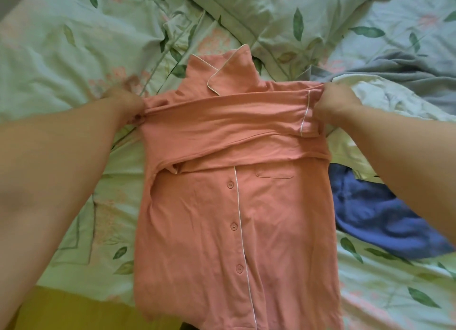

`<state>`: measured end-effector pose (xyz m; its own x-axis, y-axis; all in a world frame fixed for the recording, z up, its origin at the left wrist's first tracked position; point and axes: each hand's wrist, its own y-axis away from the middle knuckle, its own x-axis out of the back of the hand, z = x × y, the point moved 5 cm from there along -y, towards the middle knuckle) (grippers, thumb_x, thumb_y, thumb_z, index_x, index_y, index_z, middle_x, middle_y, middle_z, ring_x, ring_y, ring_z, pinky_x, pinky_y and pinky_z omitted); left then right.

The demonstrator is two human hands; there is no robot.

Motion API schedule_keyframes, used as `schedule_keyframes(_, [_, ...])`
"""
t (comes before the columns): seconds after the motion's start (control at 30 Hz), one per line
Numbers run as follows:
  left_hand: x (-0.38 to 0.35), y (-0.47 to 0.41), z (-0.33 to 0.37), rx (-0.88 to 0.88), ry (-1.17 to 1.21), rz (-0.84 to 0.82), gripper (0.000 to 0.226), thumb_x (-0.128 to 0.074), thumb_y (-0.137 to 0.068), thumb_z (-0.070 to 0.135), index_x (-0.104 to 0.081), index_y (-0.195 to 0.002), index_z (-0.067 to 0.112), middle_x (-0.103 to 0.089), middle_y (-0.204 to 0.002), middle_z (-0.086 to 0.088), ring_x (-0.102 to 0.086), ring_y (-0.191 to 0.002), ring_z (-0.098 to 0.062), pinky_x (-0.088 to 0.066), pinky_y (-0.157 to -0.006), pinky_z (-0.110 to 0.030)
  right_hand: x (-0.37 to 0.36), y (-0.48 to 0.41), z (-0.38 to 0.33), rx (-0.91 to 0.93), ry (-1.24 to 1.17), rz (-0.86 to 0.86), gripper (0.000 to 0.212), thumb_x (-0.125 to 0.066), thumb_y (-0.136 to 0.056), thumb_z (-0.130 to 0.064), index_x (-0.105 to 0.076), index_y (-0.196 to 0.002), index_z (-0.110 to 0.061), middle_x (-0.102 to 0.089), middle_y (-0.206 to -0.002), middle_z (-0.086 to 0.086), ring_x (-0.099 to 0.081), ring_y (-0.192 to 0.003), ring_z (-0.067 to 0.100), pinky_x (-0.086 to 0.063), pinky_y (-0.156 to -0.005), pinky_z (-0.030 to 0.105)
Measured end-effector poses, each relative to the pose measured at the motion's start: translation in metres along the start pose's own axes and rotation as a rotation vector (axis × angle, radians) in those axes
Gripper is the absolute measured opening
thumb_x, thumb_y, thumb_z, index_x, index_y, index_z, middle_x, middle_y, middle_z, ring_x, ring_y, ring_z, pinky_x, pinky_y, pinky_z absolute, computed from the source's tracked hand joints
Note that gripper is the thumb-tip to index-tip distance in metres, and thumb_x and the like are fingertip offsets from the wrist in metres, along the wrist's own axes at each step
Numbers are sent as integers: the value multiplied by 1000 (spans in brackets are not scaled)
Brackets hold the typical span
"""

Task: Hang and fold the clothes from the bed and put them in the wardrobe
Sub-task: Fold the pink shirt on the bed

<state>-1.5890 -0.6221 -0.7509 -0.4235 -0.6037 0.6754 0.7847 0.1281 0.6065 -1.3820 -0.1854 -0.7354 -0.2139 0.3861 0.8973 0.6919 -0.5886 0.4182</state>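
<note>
A salmon-pink pyjama shirt [222, 218] with white piping and several buttons lies front up on the bed, its collar pointing away from me. Both sleeves are folded across the chest as a band. My left hand [123, 100] grips the left end of that band at the shoulder. My right hand [335, 102] pinches the right end, by the white-piped cuff. The band is stretched taut between them, a little above the shirt's body.
The bed [61, 58] has a pale green leaf-print cover. A blue garment [385, 218] lies right of the shirt, a grey one [394, 70] and a pale one [385, 95] behind it. A pillow [271, 9] sits at the top. A yellow surface [74, 310] shows at the bottom left.
</note>
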Motion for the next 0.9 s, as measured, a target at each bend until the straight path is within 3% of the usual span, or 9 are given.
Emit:
schedule_keyframes(0.07, [1, 0, -3, -33, -150, 2, 51, -73, -80, 3, -60, -129, 6, -64, -128, -17, -68, -108, -37, -60, -87, -47, 6, -2, -3, -20, 6, 76, 35, -54, -87, -24, -64, -115, -6, -59, -125, 25, -60, -111, 42, -49, -85, 40])
schedule_keyframes(0.13, [2, 2, -5, -54, -129, 40, 63, -79, -74, 3, -58, -133, 7, -63, -132, -16, -67, -109, -36, -58, -94, -50, 10, 1, -9, -30, -6, 133, 41, -49, -90, -34, -64, -117, -7, -53, -130, 23, -57, -115, 43, -48, -89, 43])
schedule_keyframes(0.23, [7, 18, -8, -93, -147, 240, 65, -74, -72, 22, -55, -132, 8, -59, -134, -19, -64, -113, -38, -54, -99, -49, 3, 8, -12, -61, -177, 94, 18, -52, -84, -26, -64, -87, -13, -63, -99, 16, -63, -101, 40, -46, -73, 34])
schedule_keyframes(0.33, [-1, 62, -15, -390, -350, 331, 57, -70, -74, 35, -49, -121, 9, -48, -131, -19, -57, -108, -43, -50, -94, -50, -6, 14, -4, -180, -370, 40, 29, -53, -83, -20, -69, -103, -6, -68, -104, 19, -68, -95, 39, -57, -75, 40])
schedule_keyframes(0.43, [-29, 112, -33, -767, -692, 136, 60, -74, -67, 50, -50, -109, 15, -50, -114, -14, -59, -95, -39, -51, -79, -48, -11, 20, -3, -206, -355, 33, 34, -53, -86, -17, -66, -113, 0, -67, -114, 24, -66, -103, 41, -53, -79, 39])
schedule_keyframes(0.5, [-40, 125, -54, -844, -895, 49, 60, -76, -66, 49, -51, -105, 11, -51, -107, -15, -60, -88, -39, -52, -72, -48, -9, 22, -5, -204, -338, 43, 32, -53, -88, -16, -65, -113, -1, -65, -117, 24, -64, -107, 42, -51, -82, 39])
schedule_keyframes(0.63, [-44, 124, -84, -740, -812, 89, 36, -69, -78, 21, -50, -104, 6, -47, -109, -19, -59, -79, -44, -47, -61, -49, -4, 22, -9, -185, -313, 19, 36, -58, -80, -12, -64, -115, -8, -66, -111, 17, -66, -100, 38, -57, -79, 41])
schedule_keyframes(0.83, [-28, 113, -126, -437, -479, 251, 27, -57, -76, -6, -55, -101, 5, -49, -110, -21, -53, -87, -42, -35, -68, -41, -12, 28, -9, -101, -301, 44, 31, -55, -87, -23, -63, -114, -9, -65, -113, 20, -62, -105, 39, -43, -80, 32])
schedule_keyframes(0.9, [-26, 107, -140, -269, -415, 248, 27, -55, -74, -8, -56, -96, 8, -53, -108, -21, -53, -86, -40, -36, -71, -39, -23, 35, -12, -84, -269, -13, 23, -60, -85, -24, -63, -103, -9, -64, -97, 15, -60, -94, 36, -41, -75, 30])
